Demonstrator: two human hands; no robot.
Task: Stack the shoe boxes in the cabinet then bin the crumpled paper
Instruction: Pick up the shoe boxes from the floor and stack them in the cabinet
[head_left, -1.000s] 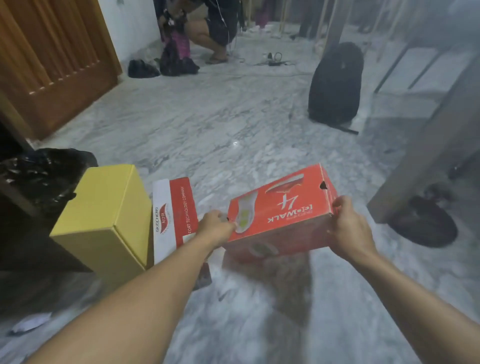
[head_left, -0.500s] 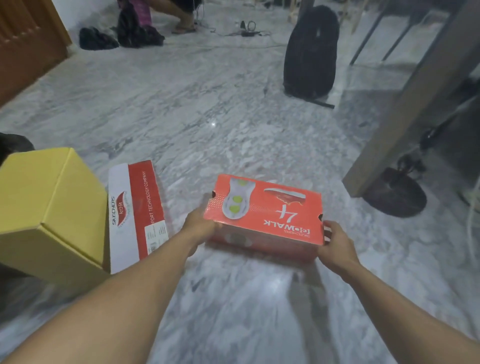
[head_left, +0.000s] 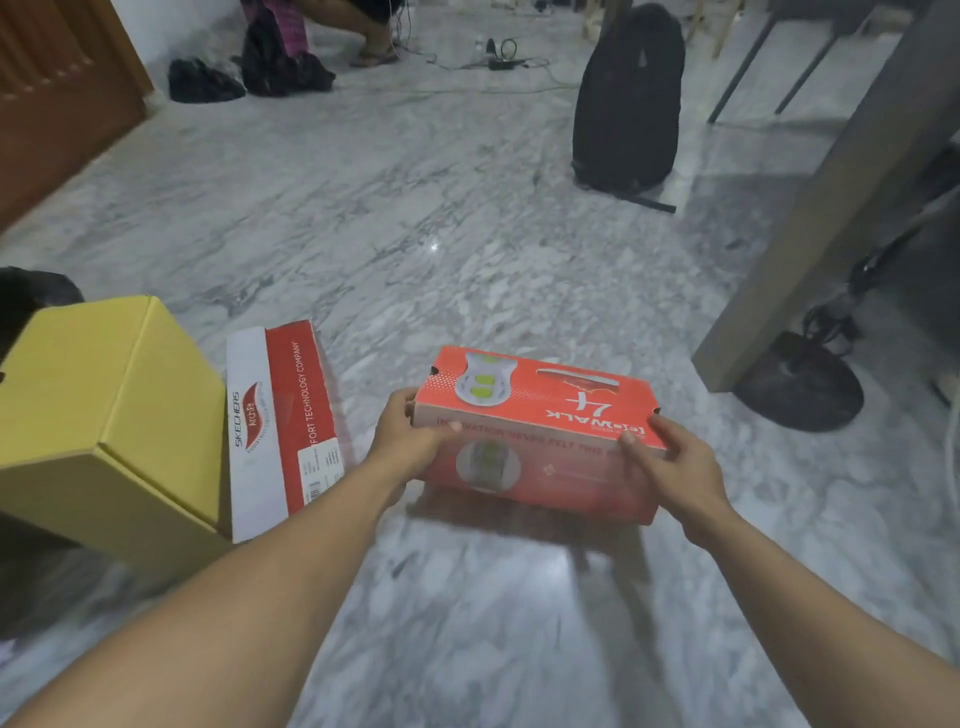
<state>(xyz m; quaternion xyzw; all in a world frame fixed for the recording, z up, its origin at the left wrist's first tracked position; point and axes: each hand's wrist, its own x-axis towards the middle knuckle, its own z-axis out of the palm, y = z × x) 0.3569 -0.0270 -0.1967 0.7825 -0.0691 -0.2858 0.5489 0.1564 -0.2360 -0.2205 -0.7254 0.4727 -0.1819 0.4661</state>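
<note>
Grey-veined marble floor (head_left: 395, 218), glossy. Wooden door (head_left: 57, 98) far left, black backpack (head_left: 628, 98) upright mid-room, grey table leg (head_left: 810, 208) right.

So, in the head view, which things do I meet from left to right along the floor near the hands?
yellow box → white and red shoe box → left hand → orange shoe box → right hand → dark round base
</note>
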